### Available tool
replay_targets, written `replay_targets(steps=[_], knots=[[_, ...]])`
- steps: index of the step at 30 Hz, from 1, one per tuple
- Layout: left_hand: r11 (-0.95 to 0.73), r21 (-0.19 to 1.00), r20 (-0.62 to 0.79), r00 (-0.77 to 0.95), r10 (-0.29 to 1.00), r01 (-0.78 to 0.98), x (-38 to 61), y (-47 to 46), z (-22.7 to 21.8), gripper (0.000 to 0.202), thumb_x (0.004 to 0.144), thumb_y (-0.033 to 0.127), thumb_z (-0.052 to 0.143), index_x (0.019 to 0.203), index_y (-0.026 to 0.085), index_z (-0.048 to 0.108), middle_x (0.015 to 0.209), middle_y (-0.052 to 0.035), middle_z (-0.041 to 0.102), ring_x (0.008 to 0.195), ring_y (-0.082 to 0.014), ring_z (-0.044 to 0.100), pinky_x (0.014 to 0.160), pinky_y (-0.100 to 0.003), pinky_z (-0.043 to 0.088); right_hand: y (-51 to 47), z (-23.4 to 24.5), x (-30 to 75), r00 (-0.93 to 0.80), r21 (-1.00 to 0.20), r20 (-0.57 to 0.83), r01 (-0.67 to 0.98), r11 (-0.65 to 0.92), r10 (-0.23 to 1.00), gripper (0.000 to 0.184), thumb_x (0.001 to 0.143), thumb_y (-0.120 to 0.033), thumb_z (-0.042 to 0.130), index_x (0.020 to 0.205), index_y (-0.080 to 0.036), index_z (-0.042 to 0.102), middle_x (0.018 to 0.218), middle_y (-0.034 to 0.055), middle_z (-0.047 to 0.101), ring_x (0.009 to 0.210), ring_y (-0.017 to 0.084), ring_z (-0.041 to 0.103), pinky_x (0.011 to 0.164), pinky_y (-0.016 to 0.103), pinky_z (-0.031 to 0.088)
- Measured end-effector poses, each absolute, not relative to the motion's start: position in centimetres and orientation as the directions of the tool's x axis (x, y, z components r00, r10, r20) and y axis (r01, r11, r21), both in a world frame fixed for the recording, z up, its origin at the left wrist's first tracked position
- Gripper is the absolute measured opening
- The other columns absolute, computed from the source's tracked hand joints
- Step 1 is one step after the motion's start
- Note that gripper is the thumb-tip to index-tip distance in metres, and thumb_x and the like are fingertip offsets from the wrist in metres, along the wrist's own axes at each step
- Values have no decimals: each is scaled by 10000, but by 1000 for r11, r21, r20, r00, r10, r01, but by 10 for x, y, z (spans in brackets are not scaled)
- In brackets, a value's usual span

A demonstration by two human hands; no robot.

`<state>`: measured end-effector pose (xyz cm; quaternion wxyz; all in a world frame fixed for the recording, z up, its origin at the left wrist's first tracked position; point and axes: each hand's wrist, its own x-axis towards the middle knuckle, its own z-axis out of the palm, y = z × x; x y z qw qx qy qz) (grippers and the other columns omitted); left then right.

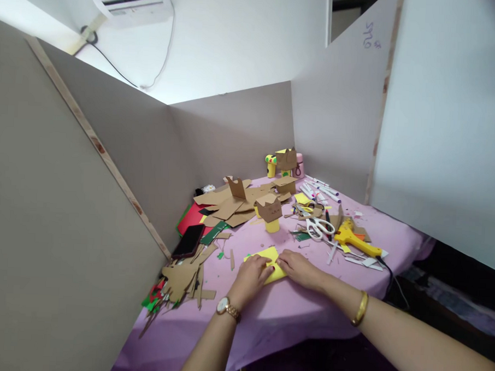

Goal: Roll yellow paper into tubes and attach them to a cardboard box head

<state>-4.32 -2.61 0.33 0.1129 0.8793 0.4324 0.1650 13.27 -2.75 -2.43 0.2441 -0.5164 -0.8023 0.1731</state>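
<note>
A yellow craft sheet lies at the front of the table, under both my hands; whether it is paper or foam I cannot tell. My left hand grips its left part, fingers curled over it and thumb towards the middle. From the right, my right hand presses its closed fingertips onto the same sheet. Just beyond stands a small cardboard cat head on a yellow base. Parts of the sheet are hidden beneath my fingers.
To the right lie white-handled scissors, a yellow glue gun with a cord, and several markers. Cardboard pieces, a phone and cardboard scraps are on the left. Grey panels enclose the table.
</note>
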Motion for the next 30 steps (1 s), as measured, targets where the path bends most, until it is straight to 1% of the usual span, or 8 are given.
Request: replay_targets(steps=[2,5,9,13,15,18,22,30], knots=[[-603,316,228,558,798,733,-39,-31,4,266,903,275,435,1063,182,626,1090,-105,653,1015,-253,557,876,-374,390,-25,-26,131,-337,-526,212,752,398,917,242,907,-295,544,1110,-167,579,1114,66,618,919,195,625,788,402,526],[-624,299,233,579,782,722,-36,-38,1,285,926,251,383,1017,186,646,998,-93,686,934,-235,596,838,-354,414,-21,-30,129,-319,-527,221,756,388,922,246,906,-294,544,1115,-169,577,1122,67,615,925,197,623,790,403,526],[-653,292,250,603,758,699,-39,-40,-1,281,879,328,503,1103,202,616,1062,-91,640,991,-236,556,853,-341,414,-24,-32,129,-300,-535,258,747,395,918,228,907,-298,541,1083,-160,587,1078,58,628,903,194,626,781,402,522],[-659,306,244,613,752,687,-43,-30,0,263,911,321,439,965,227,678,918,-60,637,890,-207,566,788,-310,429,-35,-28,135,-314,-538,315,718,441,896,165,922,-256,503,1019,-150,585,1032,64,609,882,166,605,787,338,503],[-656,321,242,611,754,682,-43,-23,-2,271,914,327,436,965,227,682,900,-53,649,874,-198,577,784,-297,432,-37,-26,138,-340,-528,327,708,469,882,139,923,-224,491,987,-153,592,1011,69,604,883,155,593,795,301,493],[-624,336,269,563,782,706,-42,-20,-7,264,914,314,439,1015,205,657,943,-65,662,897,-207,575,806,-312,429,-32,-25,140,-363,-503,317,719,480,876,149,928,-229,488,972,-152,609,972,51,626,889,170,603,799,344,497],[-597,311,317,511,799,740,-43,-25,-11,253,895,328,475,1011,186,649,996,-98,635,949,-247,529,851,-373,396,-20,-26,138,-366,-484,272,748,455,890,192,910,-292,537,1024,-154,607,1025,46,643,871,181,630,768,387,523],[-556,334,317,465,827,762,-44,-13,-13,197,902,294,465,924,169,615,914,-71,646,882,-213,551,794,-331,427,-7,-25,127,-247,-466,216,824,322,945,255,905,-299,546,1120,-165,573,1124,68,613,933,202,622,792,409,524]])
